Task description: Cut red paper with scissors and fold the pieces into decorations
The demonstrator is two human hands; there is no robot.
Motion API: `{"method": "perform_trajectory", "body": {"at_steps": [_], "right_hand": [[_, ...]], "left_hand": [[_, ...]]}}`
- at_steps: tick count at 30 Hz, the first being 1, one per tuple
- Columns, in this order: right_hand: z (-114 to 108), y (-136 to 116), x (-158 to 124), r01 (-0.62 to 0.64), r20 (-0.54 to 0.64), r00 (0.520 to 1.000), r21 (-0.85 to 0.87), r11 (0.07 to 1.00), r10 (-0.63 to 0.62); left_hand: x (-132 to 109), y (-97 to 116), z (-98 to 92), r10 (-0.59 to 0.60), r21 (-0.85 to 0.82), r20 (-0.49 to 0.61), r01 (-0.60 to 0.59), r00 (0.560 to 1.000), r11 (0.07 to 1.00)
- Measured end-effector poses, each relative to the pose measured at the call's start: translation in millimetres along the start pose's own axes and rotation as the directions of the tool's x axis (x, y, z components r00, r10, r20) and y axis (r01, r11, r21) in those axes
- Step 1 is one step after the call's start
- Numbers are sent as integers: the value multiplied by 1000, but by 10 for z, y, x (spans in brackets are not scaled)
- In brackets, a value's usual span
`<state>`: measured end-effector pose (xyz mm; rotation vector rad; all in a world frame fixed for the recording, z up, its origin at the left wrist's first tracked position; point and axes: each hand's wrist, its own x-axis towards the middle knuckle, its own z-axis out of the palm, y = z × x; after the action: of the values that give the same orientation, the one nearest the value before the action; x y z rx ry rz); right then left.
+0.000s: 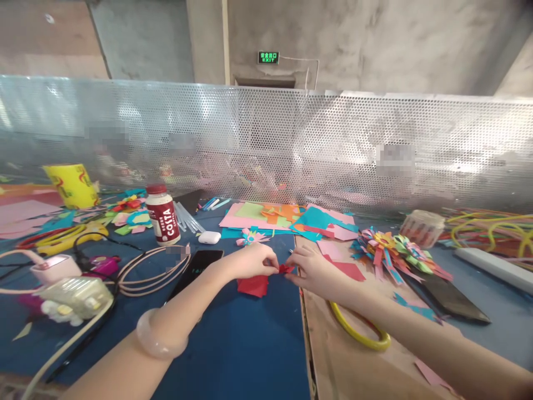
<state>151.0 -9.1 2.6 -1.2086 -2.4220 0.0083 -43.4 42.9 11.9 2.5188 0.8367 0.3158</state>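
Observation:
Between my two hands, above the blue table, is a small folded piece of red paper (285,269). My left hand (259,260), with a pale bangle on its wrist, pinches the paper's left side. On the other side my right hand (310,269) pinches it with thumb and fingers. Just below my left hand lies a flat red paper piece (252,286) on the table. A pink and blue paper flower (252,238) rests behind my left hand. Several sheets of coloured paper (233,218) are stacked farther back.
A Costa bottle (163,216), an earbud case (209,238), a phone (200,266) and a coiled cable (137,272) lie left. At right are paper flowers (385,244), a yellow ring (362,333) and a dark phone-like slab (452,299). A perforated metal screen (266,139) borders the back.

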Motion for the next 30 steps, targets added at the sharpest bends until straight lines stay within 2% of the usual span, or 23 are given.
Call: {"method": "perform_trajectory", "body": {"at_steps": [5,9,12,15,21,25,30], "right_hand": [[109,0,8,-53,-12,998,126,991,54],[104,10,-12,-157,31,988,256,954,154],[107,22,-46,-236,40,971,281,930,234],[116,33,-70,-274,34,961,275,922,276],[128,69,-112,-238,8,970,261,936,244],[114,57,-151,-222,-23,972,229,948,233],[122,-20,-139,-188,-193,957,152,970,215]], "left_hand": [[-3,77,-3,-16,7,-11,16,1000,1000],[-31,95,-65,-46,61,-69,50,997,997],[-60,43,-135,-98,117,-122,112,988,987],[-87,-43,-190,-200,113,-110,213,974,971],[-112,-166,-184,-265,140,-13,265,964,954],[-99,-217,-144,-273,141,3,270,962,952],[-73,-284,-146,-269,34,10,269,963,963]]}}
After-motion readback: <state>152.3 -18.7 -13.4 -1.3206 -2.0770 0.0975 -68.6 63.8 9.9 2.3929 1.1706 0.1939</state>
